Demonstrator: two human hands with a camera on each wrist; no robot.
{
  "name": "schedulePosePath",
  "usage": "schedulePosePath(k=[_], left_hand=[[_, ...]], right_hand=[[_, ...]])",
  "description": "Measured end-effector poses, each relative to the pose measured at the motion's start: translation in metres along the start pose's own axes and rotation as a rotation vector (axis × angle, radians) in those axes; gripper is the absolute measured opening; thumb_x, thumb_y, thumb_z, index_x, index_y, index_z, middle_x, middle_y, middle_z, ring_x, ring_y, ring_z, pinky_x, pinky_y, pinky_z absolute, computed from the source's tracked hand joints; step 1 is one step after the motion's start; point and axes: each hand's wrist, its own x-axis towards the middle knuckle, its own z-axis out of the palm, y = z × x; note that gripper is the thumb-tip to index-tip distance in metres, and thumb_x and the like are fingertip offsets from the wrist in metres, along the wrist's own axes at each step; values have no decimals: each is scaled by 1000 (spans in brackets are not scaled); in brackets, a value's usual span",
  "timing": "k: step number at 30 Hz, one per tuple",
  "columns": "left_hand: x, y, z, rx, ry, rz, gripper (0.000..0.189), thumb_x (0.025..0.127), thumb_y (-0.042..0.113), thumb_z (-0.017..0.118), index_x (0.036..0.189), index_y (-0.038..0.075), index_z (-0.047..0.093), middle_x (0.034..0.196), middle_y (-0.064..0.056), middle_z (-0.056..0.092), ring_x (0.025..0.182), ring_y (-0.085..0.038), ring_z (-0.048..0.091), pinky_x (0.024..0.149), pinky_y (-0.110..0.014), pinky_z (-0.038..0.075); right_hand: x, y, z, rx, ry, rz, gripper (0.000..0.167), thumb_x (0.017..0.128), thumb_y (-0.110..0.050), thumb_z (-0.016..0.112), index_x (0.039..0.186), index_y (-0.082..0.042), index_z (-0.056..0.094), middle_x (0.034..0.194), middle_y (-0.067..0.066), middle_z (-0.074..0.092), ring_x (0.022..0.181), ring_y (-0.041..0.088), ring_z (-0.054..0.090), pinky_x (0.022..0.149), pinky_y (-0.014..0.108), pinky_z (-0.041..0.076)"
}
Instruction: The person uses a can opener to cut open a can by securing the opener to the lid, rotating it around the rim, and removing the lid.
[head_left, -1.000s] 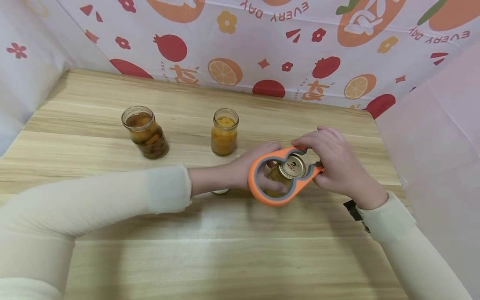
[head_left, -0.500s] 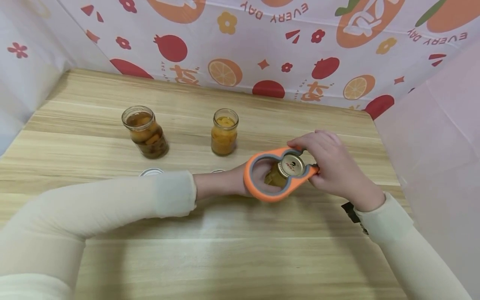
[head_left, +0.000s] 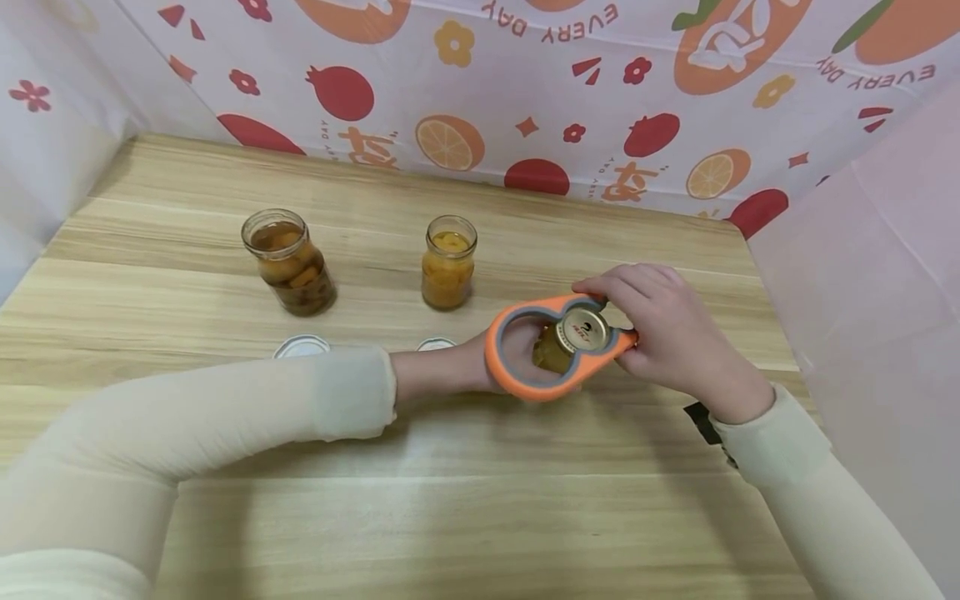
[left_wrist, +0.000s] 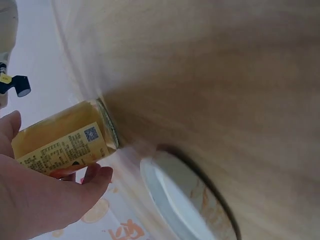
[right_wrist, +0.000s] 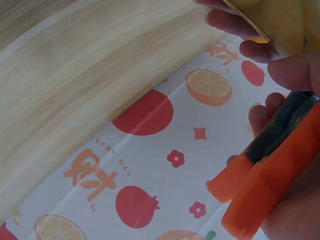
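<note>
My left hand (head_left: 474, 362) grips a small glass jar (head_left: 551, 352) of yellow fruit, fingers and thumb round its body. In the left wrist view the jar's label (left_wrist: 65, 147) faces the camera, and its base is close to the table; whether they touch I cannot tell. On top is a gold metal lid (head_left: 585, 330). An orange and grey jar opener (head_left: 538, 392) surrounds this lid with its smaller loop, while the larger loop hangs over my left hand. My right hand (head_left: 667, 337) holds the opener's two handles (right_wrist: 270, 175), fingers curled round them.
Two lidless jars stand behind: a larger one with brown contents (head_left: 303, 279) at left, a smaller one with yellow fruit (head_left: 447, 275) mid-table. Two loose lids, one white (head_left: 302, 346) and one smaller (head_left: 436, 343), lie near my left forearm. A printed curtain (head_left: 480, 100) borders the table (head_left: 480, 517).
The opener has moved slightly left and sits more closely round the lid. My right hand has come a little left and down. My left forearm has shifted lower, uncovering the two loose lids.
</note>
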Motion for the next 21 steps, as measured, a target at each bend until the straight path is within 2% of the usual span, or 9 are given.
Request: schedulePosePath(k=[2,4,6,9,12,15,18,19,21], left_hand=[[0,2,3,215,62,48,76,82,7,76,147,-4,39,144,-11,52,126,-6,48,108,-20,38],[2,5,7,346,99,82,83,76,6,83,146,-3,41,143,-12,53,127,-9,49,110,-21,37],[4,6,8,369,81,98,82,76,7,83,146,-3,40,143,-12,52,128,-12,49,110,-24,37],[8,6,8,283,6,92,74,81,2,74,146,-7,38,144,-16,49,126,-10,48,110,-24,37],[9,4,7,-1,-64,11,62,90,-3,57,147,-10,34,147,-18,44,122,-4,48,109,-21,36],[9,3,6,-395,-92,-99,56,97,1,37,152,-10,25,146,-12,44,120,-2,49,107,-20,36],[8,2,5,-567,-87,-141,59,98,7,30,153,-10,20,135,-1,50,116,-1,53,102,-18,40],[8,1,5,-708,-89,-175,61,99,12,30,155,-8,17,132,0,51,115,-3,54,101,-18,40],[8,1,5,-826,-89,-202,65,100,18,33,157,-5,13,127,2,56,114,-3,55,99,-17,41]], right_hand=[[1,0,0,-1,3,0,53,72,-1,72,123,-14,66,106,-1,66,98,21,59,86,44,42],[1,0,0,-1,6,1,51,71,-1,72,121,-14,66,105,-1,66,97,20,59,83,42,42],[2,0,0,-3,8,1,49,72,-2,72,119,-14,66,103,-2,65,94,20,58,80,41,42],[2,0,1,-8,14,2,47,73,-3,74,118,-14,67,101,-3,65,92,19,58,77,39,42],[2,0,1,-7,22,1,45,74,-4,78,117,-14,67,101,-2,66,93,20,58,79,40,43],[2,0,2,2,37,-4,45,74,-3,79,116,-14,67,100,-2,67,93,20,59,81,42,44],[3,0,3,13,51,-11,44,74,-3,81,114,-15,68,98,-3,67,93,20,59,82,42,44],[3,0,3,16,56,-13,44,74,-3,81,113,-15,68,98,-2,68,93,21,59,82,43,44],[3,0,3,19,60,-14,44,73,-3,82,113,-15,68,98,-2,68,93,21,59,83,43,44]])
